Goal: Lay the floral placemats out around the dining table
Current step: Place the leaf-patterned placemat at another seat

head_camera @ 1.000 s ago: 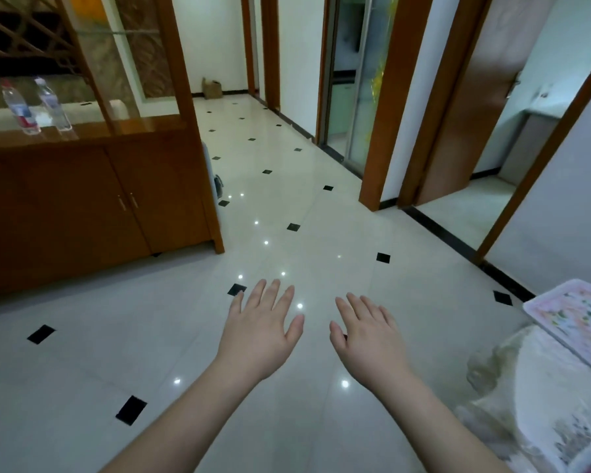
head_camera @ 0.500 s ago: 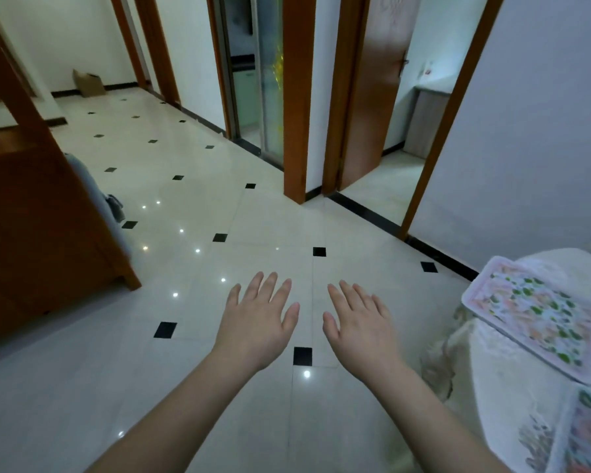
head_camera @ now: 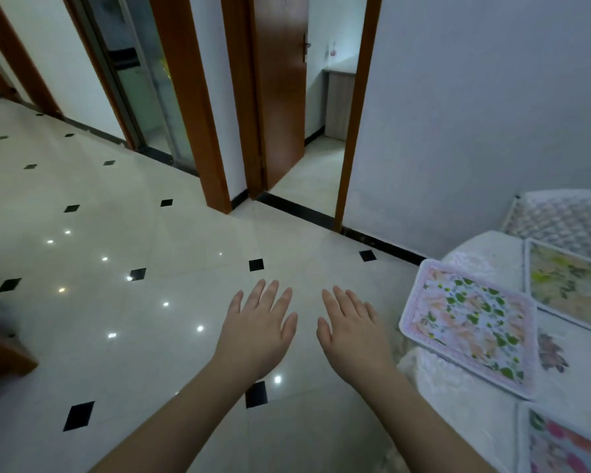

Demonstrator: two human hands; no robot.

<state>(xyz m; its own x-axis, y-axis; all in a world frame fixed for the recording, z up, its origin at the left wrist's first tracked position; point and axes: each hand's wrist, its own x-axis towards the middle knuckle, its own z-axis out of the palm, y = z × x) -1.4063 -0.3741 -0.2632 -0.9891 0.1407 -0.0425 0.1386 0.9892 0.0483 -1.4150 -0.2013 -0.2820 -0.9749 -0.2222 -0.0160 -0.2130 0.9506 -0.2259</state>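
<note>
Both of the person's hands are hanging out in front, palms down, over the shiny pale floor (head_camera: pixel 123 336) with its small black diamond tiles. The left hand (head_camera: pixel 258 331) is holding nothing, its fingers straight and slightly fanned; the right hand (head_camera: pixel 352 332) is doing the same just beside it, the two thumbs near each other but apart. Off to the right, the dining table (head_camera: pixel 471 397) is sitting under a white lace cloth, and three floral placemats are lying flat on it: a pink-bordered placemat (head_camera: pixel 471 322) with green leaves at the near corner, overhanging the table's edge a little, a yellow-green placemat (head_camera: pixel 570 288) just behind it, and a red-flowered placemat (head_camera: pixel 560 445) partly cut off at the bottom. Neither hand is touching the table. Behind, a brown wooden door (head_camera: pixel 280 90) is standing open.
</note>
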